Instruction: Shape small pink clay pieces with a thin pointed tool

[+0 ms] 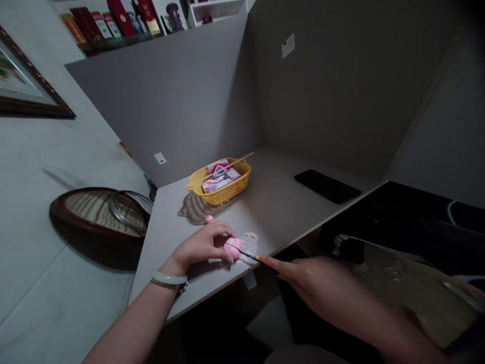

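Observation:
My left hand (pixel 202 245) rests on the grey desk (pixel 273 202) near its front edge, fingers curled round a small pink object (pixel 232 247). A thin dark tool with a yellow tip (pixel 250 255) touches that pink object. My right hand (pixel 303 275) pinches the tool's near end, reaching in from the right below the desk edge. Crumpled clear plastic wrap (pixel 250 241) lies just beyond the pink object. A tiny pink piece (pixel 208 219) sits on the desk behind my left hand. A pale bangle (pixel 169 279) circles my left wrist.
A yellow mesh basket (pixel 222 183) holding small pink-and-white packets and a long wooden stick stands at mid-desk. A black phone (pixel 327 186) lies flat at the right. Grey partition walls close off the back and right. A dark oval tray with a glass lid (pixel 100 212) sits left of the desk.

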Demonstrator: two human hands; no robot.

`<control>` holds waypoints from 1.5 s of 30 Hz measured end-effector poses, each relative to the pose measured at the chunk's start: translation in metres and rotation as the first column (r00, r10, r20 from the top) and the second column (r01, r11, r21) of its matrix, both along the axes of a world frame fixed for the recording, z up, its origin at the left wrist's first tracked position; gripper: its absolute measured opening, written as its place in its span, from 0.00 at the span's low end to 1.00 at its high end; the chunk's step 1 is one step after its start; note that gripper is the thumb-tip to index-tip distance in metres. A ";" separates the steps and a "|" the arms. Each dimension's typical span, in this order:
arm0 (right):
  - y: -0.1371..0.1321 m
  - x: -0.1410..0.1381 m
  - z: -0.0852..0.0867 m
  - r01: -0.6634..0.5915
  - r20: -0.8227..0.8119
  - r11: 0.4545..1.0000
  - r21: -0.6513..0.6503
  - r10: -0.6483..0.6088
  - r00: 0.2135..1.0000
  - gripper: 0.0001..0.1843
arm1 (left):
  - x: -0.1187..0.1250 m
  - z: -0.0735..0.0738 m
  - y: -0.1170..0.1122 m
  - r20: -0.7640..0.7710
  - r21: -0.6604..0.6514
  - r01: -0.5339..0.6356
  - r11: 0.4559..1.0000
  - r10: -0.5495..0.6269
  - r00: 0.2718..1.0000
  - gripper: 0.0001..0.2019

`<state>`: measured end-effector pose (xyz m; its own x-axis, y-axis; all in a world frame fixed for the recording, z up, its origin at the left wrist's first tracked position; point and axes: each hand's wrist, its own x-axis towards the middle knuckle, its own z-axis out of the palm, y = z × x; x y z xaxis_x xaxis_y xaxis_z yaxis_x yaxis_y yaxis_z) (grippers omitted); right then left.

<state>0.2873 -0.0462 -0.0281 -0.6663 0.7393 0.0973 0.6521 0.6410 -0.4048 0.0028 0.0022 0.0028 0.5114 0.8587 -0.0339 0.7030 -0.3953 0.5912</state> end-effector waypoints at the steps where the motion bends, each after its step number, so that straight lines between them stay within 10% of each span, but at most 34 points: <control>1: -0.001 -0.001 0.000 0.009 0.011 1.000 0.015 -0.009 1.000 0.40 | 0.001 0.000 0.000 0.004 0.001 0.002 1.000 -0.002 1.000 0.18; 45: 0.001 -0.028 -0.011 0.031 0.007 0.993 0.117 -0.032 0.999 0.39 | -0.003 -0.002 0.002 0.032 0.020 -0.002 1.000 0.001 0.999 0.18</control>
<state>0.2592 -0.0456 -0.0389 -0.6442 0.7437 0.1786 0.6757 0.6628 -0.3227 0.0003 0.0046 0.0009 0.5108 0.8597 -0.0006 0.6845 -0.4063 0.6053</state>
